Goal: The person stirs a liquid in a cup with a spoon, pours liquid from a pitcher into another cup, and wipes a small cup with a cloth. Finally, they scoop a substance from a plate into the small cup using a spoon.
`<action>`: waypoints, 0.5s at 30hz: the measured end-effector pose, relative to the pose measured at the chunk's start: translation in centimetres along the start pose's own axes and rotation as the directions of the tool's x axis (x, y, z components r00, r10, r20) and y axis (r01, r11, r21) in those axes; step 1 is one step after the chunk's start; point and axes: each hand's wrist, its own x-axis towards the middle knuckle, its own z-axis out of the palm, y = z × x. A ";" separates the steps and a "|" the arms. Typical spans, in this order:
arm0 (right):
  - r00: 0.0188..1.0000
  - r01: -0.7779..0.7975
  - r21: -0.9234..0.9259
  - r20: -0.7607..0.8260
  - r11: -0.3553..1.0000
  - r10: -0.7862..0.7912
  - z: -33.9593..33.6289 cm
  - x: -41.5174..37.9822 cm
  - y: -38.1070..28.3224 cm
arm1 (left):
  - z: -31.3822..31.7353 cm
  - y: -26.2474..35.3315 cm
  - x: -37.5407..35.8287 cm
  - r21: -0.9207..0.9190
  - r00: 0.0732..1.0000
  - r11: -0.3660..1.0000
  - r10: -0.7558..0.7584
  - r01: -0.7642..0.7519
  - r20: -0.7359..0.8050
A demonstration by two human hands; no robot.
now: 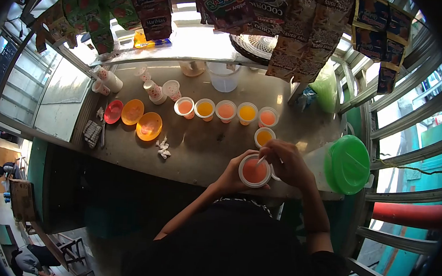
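Observation:
Near the front edge of the counter, my left hand (232,173) is closed around the side of a plastic cup (253,178) of pinkish-orange drink. My right hand (285,161) pinches a thin pale stirrer (262,160), its lower end down in that drink. What tip the stirrer has is hidden. Just beyond my hands stands a cup of yellow-orange drink (264,137). Farther back, a row of filled cups alternates between pink drink (226,110) and orange drink (247,112). Part of a white rim (275,177) shows under my right hand.
Orange bowls (132,112), a red bowl (113,112) and crumpled tissue (163,148) lie left. Stacked paper cups (155,92) and a clear tub (223,78) stand behind. A green lidded container (347,164) sits right. Sachet strips (307,33) hang overhead. A person (32,262) is at lower left.

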 end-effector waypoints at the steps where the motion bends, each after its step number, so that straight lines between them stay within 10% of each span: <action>1: 0.999 -0.022 -0.003 -0.050 1.000 0.022 -0.2 0.0 -0.1 | 0.0 0.0 -0.1 0.032 1.000 0.999 0.006 -0.006 -0.006; 9: 0.983 0.005 -0.016 -0.185 1.000 -0.008 0.1 -0.4 -0.9 | 0.5 -0.4 -0.8 0.148 0.993 0.988 0.060 -0.045 -0.099; 12: 1.000 0.031 -0.037 -0.001 0.999 -0.031 0.7 -0.4 -0.7 | 0.4 -0.3 -0.9 0.155 0.986 0.987 0.068 -0.045 -0.149; 15: 0.980 0.015 0.058 -0.200 0.998 -0.003 1.0 -0.2 -0.6 | 0.2 0.1 -1.0 0.212 0.976 0.976 0.094 -0.051 -0.196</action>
